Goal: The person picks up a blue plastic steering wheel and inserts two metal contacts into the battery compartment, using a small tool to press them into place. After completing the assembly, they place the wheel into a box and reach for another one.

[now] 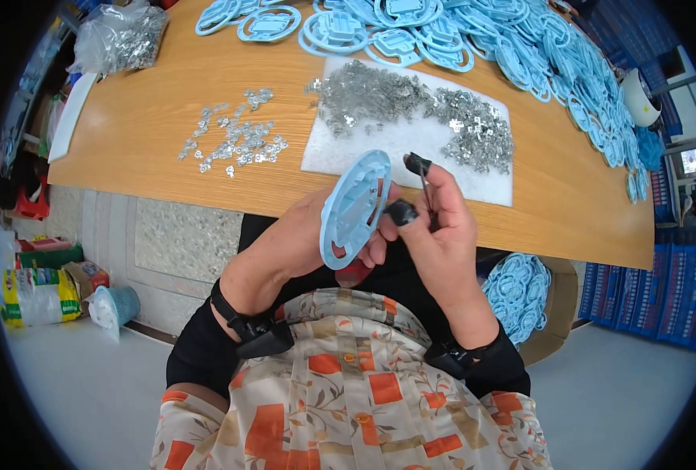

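My left hand (pixel 307 229) is closed on a light-blue oval plastic part (pixel 354 205), holding it tilted up on edge just off the table's near side. Most of the left fingers are hidden behind the part. Black wrapping covers the thumb and index fingertips of my right hand (pixel 448 249). Between those fingers is a slim dark metal tool (pixel 425 188) that looks like tweezers, close to the part's right side. Small silvery metal pieces (pixel 371 95) lie heaped on a white foam sheet (pixel 395 160) beyond my hands. More loose metal pieces (pixel 246 141) are scattered on the wood to the left.
Light-blue oval parts (pixel 512 47) are piled along the back and right of the wooden table (pixel 168 94). A plastic bag of metal pieces (pixel 133 43) stands far left. Below the table's right edge, a cardboard box (pixel 561 313) holds more blue parts. Blue crates (pixel 645 298) are stacked at right.
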`<state>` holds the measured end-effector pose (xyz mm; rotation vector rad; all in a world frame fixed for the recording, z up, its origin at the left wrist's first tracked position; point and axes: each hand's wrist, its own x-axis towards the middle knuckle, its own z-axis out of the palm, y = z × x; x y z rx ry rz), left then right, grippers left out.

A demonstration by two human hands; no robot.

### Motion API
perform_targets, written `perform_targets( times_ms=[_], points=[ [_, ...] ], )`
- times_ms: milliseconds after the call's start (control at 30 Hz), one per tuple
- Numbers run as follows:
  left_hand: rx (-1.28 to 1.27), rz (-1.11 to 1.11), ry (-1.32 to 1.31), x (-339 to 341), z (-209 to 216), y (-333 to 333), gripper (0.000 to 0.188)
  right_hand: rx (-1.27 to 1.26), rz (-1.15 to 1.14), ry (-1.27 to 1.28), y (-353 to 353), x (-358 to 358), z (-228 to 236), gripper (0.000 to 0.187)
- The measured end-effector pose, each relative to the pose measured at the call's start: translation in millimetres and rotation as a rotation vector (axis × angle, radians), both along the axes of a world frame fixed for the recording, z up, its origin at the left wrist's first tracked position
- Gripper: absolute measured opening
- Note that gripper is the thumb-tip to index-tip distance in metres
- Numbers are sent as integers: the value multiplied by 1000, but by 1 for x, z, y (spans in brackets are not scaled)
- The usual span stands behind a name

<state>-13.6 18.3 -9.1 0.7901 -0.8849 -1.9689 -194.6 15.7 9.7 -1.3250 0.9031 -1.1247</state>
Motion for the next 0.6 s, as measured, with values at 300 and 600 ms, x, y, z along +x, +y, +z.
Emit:
perform_targets(
  times_ms=[300, 600],
  points=[
    [-7, -67, 305, -6, -23, 6, 52, 209, 62, 14, -8, -12, -12, 30],
    [174, -215, 635, -11, -33, -2, 50, -77, -48, 244, 11, -40, -3, 27]
  ],
)
